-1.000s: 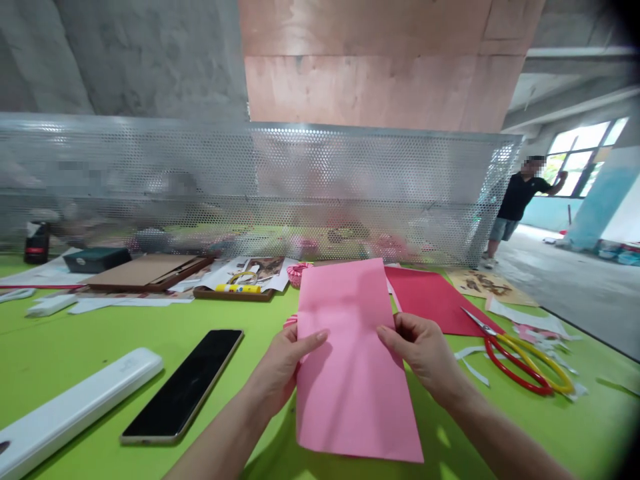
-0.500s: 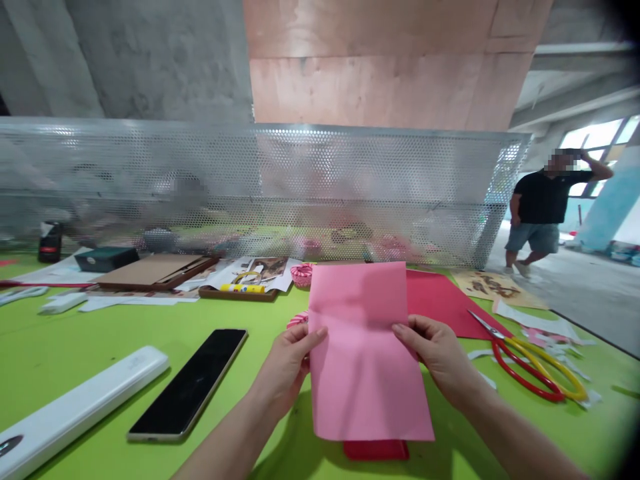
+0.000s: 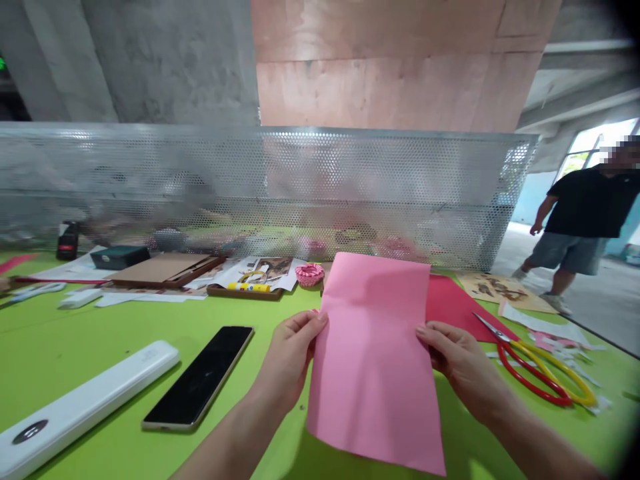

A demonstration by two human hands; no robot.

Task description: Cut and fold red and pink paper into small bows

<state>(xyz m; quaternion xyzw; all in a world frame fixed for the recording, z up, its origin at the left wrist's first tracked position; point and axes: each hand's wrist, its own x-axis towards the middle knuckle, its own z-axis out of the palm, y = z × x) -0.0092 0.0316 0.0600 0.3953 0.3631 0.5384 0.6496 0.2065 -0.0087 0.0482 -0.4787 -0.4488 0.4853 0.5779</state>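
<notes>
A sheet of pink paper [image 3: 375, 360] is held up above the green table, its lower edge slightly curved. My left hand [image 3: 295, 353] pinches its left edge, thumb in front. On the right edge, my right hand [image 3: 457, 353] pinches it the same way. Behind the sheet, to the right, lies red paper [image 3: 450, 307]. Scissors with red and yellow handles [image 3: 535, 367] rest partly on that red paper, to the right of my right hand.
A black phone [image 3: 200, 377] and a long white device [image 3: 90, 403] lie at the left. Behind them are brown boards [image 3: 160, 270], a tray with a yellow tube [image 3: 249, 287] and a pink-striped coil [image 3: 309, 274]. Perforated metal panels [image 3: 300, 180] stand behind. A person [image 3: 585, 207] is at the right.
The pink sheet has shifted a little right and tilted, its lower edge now lower and covering the red item beneath. Both hands moved with it. The person at the right appears nearer.
</notes>
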